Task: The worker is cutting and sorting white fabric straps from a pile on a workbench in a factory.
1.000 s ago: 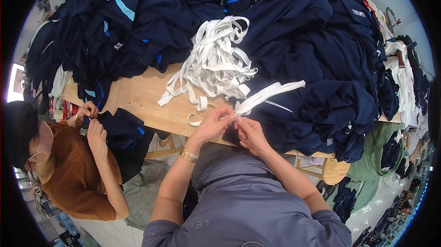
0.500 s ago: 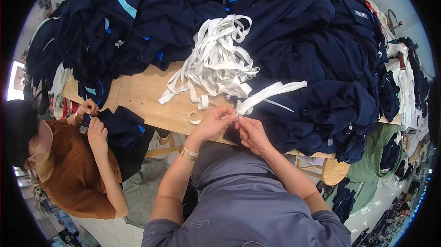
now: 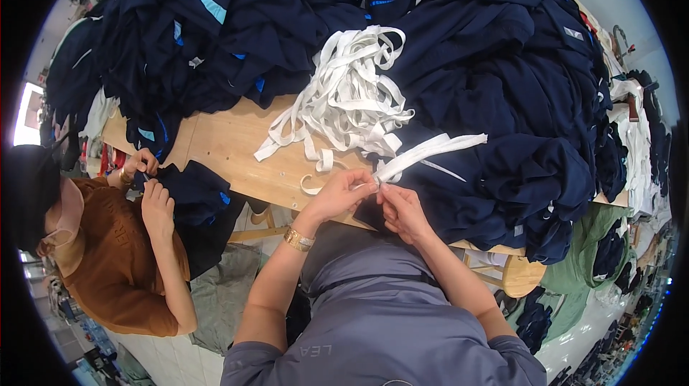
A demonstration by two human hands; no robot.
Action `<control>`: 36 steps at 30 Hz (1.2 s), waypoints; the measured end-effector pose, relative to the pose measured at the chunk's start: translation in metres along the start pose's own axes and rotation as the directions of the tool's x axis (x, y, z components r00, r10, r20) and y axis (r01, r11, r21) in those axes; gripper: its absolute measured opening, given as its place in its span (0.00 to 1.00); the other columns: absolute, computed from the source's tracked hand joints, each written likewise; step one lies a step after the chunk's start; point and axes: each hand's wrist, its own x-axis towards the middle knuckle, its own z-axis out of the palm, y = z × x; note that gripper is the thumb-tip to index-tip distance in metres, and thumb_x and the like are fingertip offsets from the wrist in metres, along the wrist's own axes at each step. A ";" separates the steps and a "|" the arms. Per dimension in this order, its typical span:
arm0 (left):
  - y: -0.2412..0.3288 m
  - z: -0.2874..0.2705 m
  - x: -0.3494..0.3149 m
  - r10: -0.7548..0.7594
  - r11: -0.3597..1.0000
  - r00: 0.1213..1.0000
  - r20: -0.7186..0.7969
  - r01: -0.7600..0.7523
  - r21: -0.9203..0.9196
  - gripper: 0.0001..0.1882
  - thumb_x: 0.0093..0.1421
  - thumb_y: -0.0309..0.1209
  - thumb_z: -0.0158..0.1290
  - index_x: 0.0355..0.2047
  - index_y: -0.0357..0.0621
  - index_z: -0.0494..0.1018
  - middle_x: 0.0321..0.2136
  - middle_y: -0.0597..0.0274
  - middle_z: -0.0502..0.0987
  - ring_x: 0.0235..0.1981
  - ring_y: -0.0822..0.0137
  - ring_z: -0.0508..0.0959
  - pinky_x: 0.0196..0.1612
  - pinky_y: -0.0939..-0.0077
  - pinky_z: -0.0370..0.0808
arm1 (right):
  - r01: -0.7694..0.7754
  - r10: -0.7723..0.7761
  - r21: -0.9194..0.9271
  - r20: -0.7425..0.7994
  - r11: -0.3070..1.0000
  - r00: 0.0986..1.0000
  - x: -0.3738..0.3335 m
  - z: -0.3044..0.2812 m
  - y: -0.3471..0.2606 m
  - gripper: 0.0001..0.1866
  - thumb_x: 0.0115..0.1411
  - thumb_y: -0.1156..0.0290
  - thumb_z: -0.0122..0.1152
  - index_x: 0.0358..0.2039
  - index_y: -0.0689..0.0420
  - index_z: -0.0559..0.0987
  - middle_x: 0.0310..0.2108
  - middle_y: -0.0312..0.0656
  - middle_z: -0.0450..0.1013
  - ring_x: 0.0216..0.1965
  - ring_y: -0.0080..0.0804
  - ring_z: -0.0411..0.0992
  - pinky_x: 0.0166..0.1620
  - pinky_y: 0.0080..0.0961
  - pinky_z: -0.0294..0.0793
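My left hand (image 3: 339, 193) is closed in a pinch at the near end of a flat bundle of white fabric tape strips (image 3: 434, 152). My right hand (image 3: 404, 214), fingers curled, pinches the same end from the other side. Exactly what lies between the fingertips is too small to make out. From my fingers the strips reach to the right over dark navy garments (image 3: 517, 163), with one thin pointed tail below them. Just beyond my hands rises a tangled heap of white tape (image 3: 359, 95), and a loose curl of it lies by my left hand.
Navy garments (image 3: 265, 12) with light blue pieces cover the far side of the wooden table (image 3: 222, 142). To my left a co-worker in a brown shirt (image 3: 122, 257) handles a navy piece (image 3: 190, 192). A wooden stool (image 3: 522, 276) stands below the table's right edge.
The whole view has shifted slightly, so the table and heaps appear a little further right. Both hands stay at the strip bundle's near end, with only small finger movement.
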 end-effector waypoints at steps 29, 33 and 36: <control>0.005 0.005 -0.006 0.311 0.910 0.944 -0.107 -0.264 0.319 0.16 0.55 0.35 0.55 0.39 0.37 0.71 0.26 0.61 0.75 0.26 0.74 0.72 0.31 0.78 0.69 | 0.604 -0.820 -0.572 -0.253 0.555 0.514 -0.020 -0.041 -0.125 0.08 0.64 0.69 0.46 0.28 0.56 0.67 0.18 0.30 0.63 0.17 0.11 0.58 0.20 0.09 0.55; 0.021 0.020 -0.004 0.281 0.842 0.944 -0.174 -0.155 0.516 0.14 0.55 0.33 0.53 0.39 0.38 0.71 0.25 0.55 0.76 0.25 0.66 0.75 0.31 0.75 0.70 | 0.485 -0.876 -0.740 -0.312 0.466 0.367 -0.022 -0.102 -0.161 0.08 0.62 0.69 0.49 0.28 0.59 0.69 0.16 0.30 0.64 0.17 0.13 0.59 0.22 0.10 0.56; 0.011 0.016 0.001 0.314 0.819 0.925 -0.216 -0.149 0.554 0.14 0.55 0.33 0.53 0.39 0.38 0.71 0.24 0.55 0.75 0.25 0.64 0.75 0.32 0.73 0.71 | 0.350 -0.916 -0.861 -0.275 0.370 0.293 -0.009 -0.142 -0.159 0.08 0.61 0.70 0.50 0.28 0.61 0.69 0.16 0.32 0.65 0.18 0.15 0.61 0.24 0.13 0.59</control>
